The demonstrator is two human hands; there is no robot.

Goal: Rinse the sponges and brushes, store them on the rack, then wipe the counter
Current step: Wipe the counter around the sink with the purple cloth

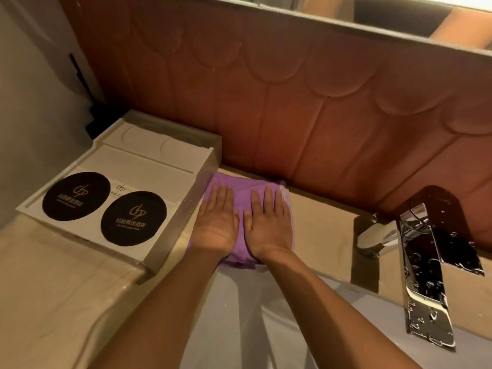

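Observation:
A folded purple cloth (241, 194) lies on the beige counter (322, 233), close to the brown wall panel. My left hand (217, 223) and my right hand (269, 225) both rest flat on the cloth, side by side, palms down with fingers straight and together. The cloth's near edge hangs slightly over the rim of the white sink (239, 315). No sponge, brush or rack shows in this view.
A white tray (143, 166) with two black round coasters (133, 218) stands on the counter just left of the cloth. A chrome faucet (423, 275), spotted with water drops, juts over the sink at the right. A mirror edge (372, 25) runs along the top.

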